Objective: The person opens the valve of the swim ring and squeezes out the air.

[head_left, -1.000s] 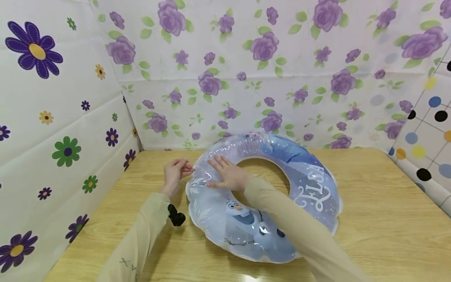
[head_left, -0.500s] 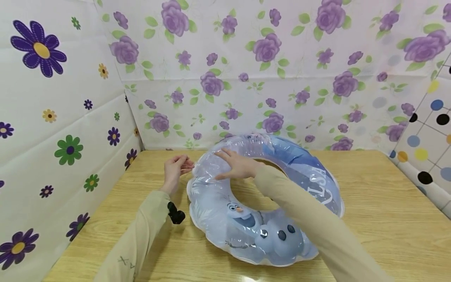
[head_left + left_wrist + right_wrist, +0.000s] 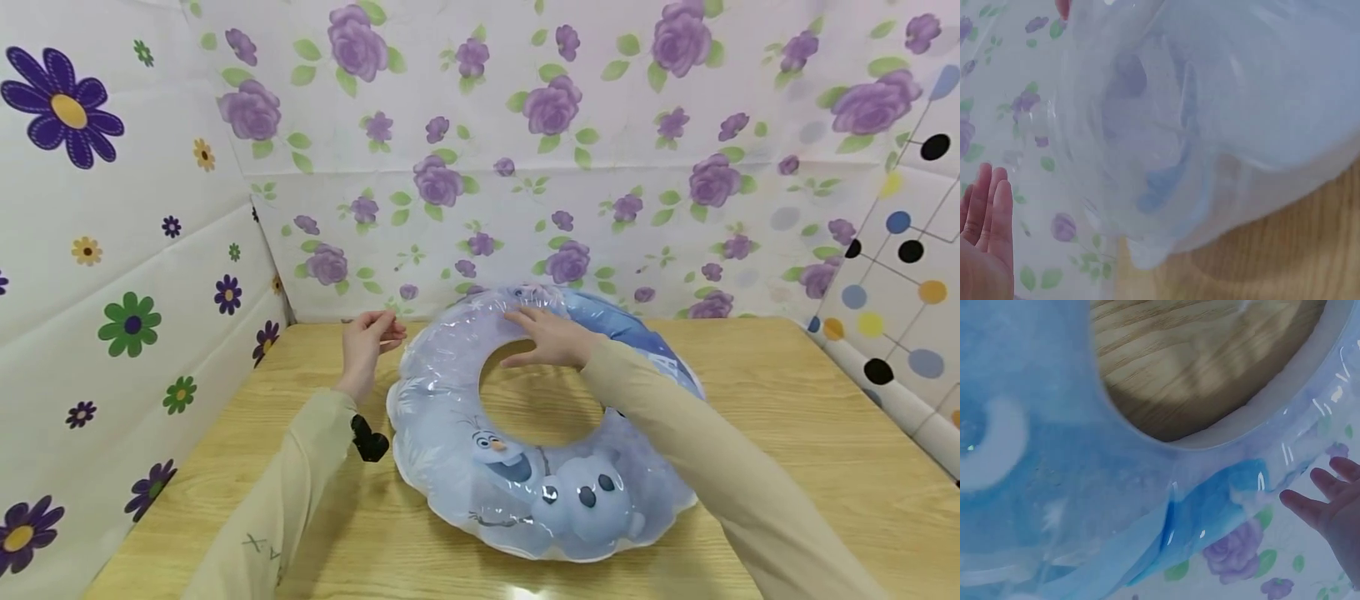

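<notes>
Your left hand (image 3: 365,343) and right hand (image 3: 553,336) are gripping nothing, fingers loose; uneven pressing could be sending the swim ring (image 3: 441,400) sliding.

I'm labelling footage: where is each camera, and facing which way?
Head: on the head, facing forward-down at the swim ring; left hand, right hand, sleeves show.
Left wrist: on that wrist, facing the ring; left hand lower left.
Right wrist: on that wrist, facing the ring; right hand lower right.
Both wrist views share ring, table and floral backdrop.
</notes>
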{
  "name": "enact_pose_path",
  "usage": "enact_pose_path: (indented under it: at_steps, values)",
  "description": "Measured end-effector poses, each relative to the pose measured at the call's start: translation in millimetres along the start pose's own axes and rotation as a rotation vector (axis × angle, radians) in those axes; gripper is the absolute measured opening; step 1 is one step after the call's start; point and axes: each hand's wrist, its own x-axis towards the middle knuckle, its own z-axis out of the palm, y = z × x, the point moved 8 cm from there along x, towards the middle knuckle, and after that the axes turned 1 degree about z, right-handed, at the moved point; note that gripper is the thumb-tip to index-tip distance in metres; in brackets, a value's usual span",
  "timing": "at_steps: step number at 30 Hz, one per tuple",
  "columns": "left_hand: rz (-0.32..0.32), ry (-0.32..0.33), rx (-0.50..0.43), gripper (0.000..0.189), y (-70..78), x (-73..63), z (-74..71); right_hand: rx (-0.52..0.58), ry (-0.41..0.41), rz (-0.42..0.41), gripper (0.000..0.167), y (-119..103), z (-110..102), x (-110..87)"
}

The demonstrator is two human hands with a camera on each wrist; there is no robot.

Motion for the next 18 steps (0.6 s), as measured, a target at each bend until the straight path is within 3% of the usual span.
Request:
enact_pose_path:
  at_steps: [6, 11, 18]
  values:
    - [0.094, -0.086, 0.164, 0.023, 14.2, -3.9, 22.8, -0.024, 0.009, 0.026, 0.086, 14.7, -4.7, -13.8]
    - [0.142, -0.178, 0.245, 0.024, 19.4, -10.6, 42.4, -0.015, 0.02, 0.038, 0.088, 24.6, -9.8, -22.8]
    - [0.187, -0.389, 0.422, 0.02, 22.9, -23.5, 73.2, 0.013, 0.018, 0.102, 0.091, 48.9, -18.5, -38.3]
